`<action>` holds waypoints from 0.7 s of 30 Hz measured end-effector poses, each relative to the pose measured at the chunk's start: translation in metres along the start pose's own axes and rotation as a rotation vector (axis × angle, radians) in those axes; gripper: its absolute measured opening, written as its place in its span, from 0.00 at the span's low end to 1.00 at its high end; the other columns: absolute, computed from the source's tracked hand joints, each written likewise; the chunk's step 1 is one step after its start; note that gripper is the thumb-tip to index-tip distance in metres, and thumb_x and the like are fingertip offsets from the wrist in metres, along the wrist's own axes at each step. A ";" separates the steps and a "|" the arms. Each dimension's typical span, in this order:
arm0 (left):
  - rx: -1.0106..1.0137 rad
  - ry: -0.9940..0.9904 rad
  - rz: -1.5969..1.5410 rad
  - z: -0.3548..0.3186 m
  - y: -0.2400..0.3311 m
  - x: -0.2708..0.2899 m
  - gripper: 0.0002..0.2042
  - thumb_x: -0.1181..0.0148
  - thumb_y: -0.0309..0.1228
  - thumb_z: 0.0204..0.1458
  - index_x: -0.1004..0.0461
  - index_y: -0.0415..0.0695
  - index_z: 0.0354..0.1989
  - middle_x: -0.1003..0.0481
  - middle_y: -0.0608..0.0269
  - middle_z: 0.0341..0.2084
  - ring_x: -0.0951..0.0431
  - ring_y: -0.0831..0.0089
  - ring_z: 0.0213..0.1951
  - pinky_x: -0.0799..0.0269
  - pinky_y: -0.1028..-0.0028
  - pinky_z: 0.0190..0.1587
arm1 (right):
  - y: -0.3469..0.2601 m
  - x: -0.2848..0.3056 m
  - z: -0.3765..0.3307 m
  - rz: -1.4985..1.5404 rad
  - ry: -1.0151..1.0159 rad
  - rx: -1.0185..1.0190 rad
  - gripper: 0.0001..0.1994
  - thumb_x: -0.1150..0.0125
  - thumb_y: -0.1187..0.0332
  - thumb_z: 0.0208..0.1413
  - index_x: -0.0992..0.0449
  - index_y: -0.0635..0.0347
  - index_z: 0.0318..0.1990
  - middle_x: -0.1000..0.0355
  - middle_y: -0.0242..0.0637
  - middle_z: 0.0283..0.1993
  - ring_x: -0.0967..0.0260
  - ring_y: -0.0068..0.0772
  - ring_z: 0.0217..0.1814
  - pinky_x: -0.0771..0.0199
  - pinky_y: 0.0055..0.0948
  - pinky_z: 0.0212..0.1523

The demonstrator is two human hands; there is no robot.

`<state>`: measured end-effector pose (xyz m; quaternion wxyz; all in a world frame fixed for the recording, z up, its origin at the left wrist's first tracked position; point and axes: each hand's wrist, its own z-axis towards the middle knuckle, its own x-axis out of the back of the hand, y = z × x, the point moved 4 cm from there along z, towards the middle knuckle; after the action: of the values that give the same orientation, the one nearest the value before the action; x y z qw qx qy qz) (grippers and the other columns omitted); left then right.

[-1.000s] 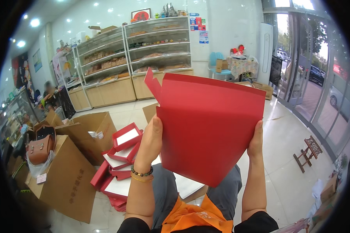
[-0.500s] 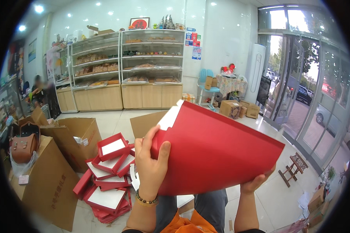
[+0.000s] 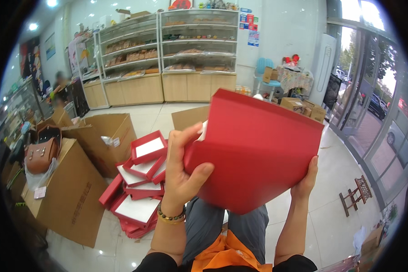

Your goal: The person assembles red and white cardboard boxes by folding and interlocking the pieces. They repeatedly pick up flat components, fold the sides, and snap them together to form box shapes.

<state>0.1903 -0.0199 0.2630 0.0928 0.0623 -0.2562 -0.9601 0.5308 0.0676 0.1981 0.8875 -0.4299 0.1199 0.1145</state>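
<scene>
Between my hands is a red cardboard piece (image 3: 258, 149), broad and smooth on the side facing me, with a bit of white inner face showing at its left edge. My left hand (image 3: 183, 170) grips that left edge, the thumb lying on the red face and the fingers reaching behind. At the right edge my right hand (image 3: 307, 179) holds on, most of its fingers hidden behind the card. Down to the left, a pile of red boxes (image 3: 143, 211) with white insides rests on the floor.
Large brown cartons (image 3: 70, 195) stand at the left, with a brown leather bag (image 3: 41, 154) on one. Bread shelves (image 3: 199, 45) line the far wall. A small wooden stool (image 3: 357, 192) is on the right, near the glass doors (image 3: 349, 86).
The red card has turned and tilted in my hands, so less of its white inside shows. My right hand has moved up along its right edge. The whole view has shifted downward.
</scene>
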 end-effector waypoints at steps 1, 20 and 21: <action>0.011 0.071 -0.059 0.003 0.006 -0.014 0.30 0.27 0.44 0.62 0.33 0.43 0.65 0.33 0.57 0.50 0.31 0.68 0.49 0.31 0.68 0.53 | 0.004 -0.005 0.006 0.020 0.047 0.025 0.32 0.57 0.41 0.79 0.34 0.61 0.72 0.29 0.40 0.69 0.30 0.35 0.70 0.29 0.37 0.69; 0.289 0.222 -0.227 0.001 0.062 0.018 0.19 0.45 0.36 0.66 0.35 0.40 0.61 0.27 0.63 0.49 0.29 0.79 0.50 0.34 0.75 0.59 | -0.027 -0.047 -0.022 0.164 0.001 0.029 0.28 0.56 0.48 0.77 0.27 0.65 0.65 0.22 0.43 0.61 0.23 0.34 0.60 0.22 0.34 0.59; 0.305 0.270 -0.193 0.005 0.066 0.018 0.22 0.46 0.37 0.63 0.33 0.38 0.62 0.25 0.59 0.50 0.27 0.76 0.51 0.33 0.74 0.61 | -0.039 -0.052 -0.020 0.154 0.027 0.071 0.27 0.56 0.49 0.76 0.25 0.65 0.62 0.21 0.42 0.57 0.21 0.33 0.55 0.21 0.33 0.55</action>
<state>0.1818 -0.0773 0.2991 0.0236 0.2279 -0.3766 -0.8976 0.4912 0.0227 0.2309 0.8891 -0.3892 0.1683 0.1722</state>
